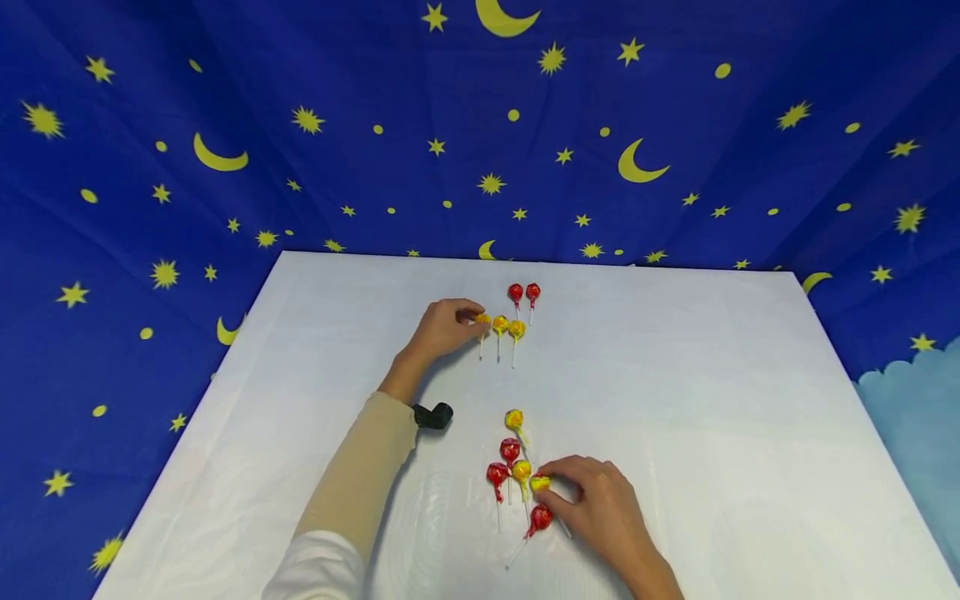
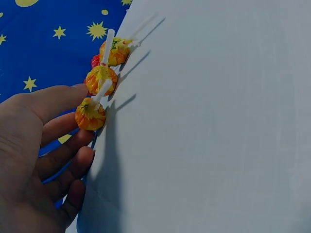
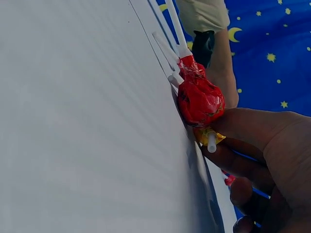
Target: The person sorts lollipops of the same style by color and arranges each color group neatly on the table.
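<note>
My left hand (image 1: pixel 447 327) is at the far part of the table, thumb and forefinger on the head of a yellow lollipop (image 1: pixel 482 320). That lollipop is the left one of a row of three, beside a middle yellow lollipop (image 1: pixel 500 324) and a right one (image 1: pixel 517 330), sticks toward me. Nearer to me, my right hand (image 1: pixel 600 504) pinches another yellow lollipop (image 1: pixel 540 482) by its head. A red lollipop (image 3: pixel 200 102) lies close by its fingers, in front of them in the right wrist view.
Two red lollipops (image 1: pixel 515 292) lie side by side beyond the yellow row. Left of my right hand is a loose group with red lollipops (image 1: pixel 497 473) and yellow ones (image 1: pixel 513 419). A blue cloth (image 1: pixel 360 167) with stars and moons hangs behind the white table (image 1: pixel 712 400).
</note>
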`<state>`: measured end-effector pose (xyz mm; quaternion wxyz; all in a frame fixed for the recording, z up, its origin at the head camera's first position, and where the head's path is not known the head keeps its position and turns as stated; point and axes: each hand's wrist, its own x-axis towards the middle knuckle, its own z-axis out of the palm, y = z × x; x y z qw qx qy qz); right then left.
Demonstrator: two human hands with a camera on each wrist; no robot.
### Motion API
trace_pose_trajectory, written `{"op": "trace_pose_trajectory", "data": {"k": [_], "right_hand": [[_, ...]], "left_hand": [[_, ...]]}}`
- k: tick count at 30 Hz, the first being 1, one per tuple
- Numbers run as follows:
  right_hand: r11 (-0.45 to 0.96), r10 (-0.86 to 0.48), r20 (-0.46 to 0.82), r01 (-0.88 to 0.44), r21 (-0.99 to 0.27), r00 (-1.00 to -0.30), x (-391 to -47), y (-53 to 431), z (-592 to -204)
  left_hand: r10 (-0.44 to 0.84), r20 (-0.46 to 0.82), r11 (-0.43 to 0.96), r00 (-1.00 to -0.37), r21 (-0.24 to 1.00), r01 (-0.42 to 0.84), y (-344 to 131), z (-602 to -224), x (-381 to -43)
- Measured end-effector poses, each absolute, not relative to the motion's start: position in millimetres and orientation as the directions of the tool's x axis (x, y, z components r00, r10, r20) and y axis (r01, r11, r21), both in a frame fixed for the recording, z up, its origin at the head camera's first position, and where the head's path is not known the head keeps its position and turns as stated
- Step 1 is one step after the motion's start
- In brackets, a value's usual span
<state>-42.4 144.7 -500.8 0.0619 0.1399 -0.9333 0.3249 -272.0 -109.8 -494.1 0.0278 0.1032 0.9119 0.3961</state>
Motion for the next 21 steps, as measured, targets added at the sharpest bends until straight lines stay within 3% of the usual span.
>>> {"op": "trace_pose_trajectory", "data": {"k": [21], "right_hand": [[0.757,-0.199,0.204,-0.282,-0.589,-0.959,-41.0,141.9,-501.7]], "left_hand": [[0.147,0.088,0.592,-0.985,0.79,0.159,-122.7,-490.6,-262.9]]}}
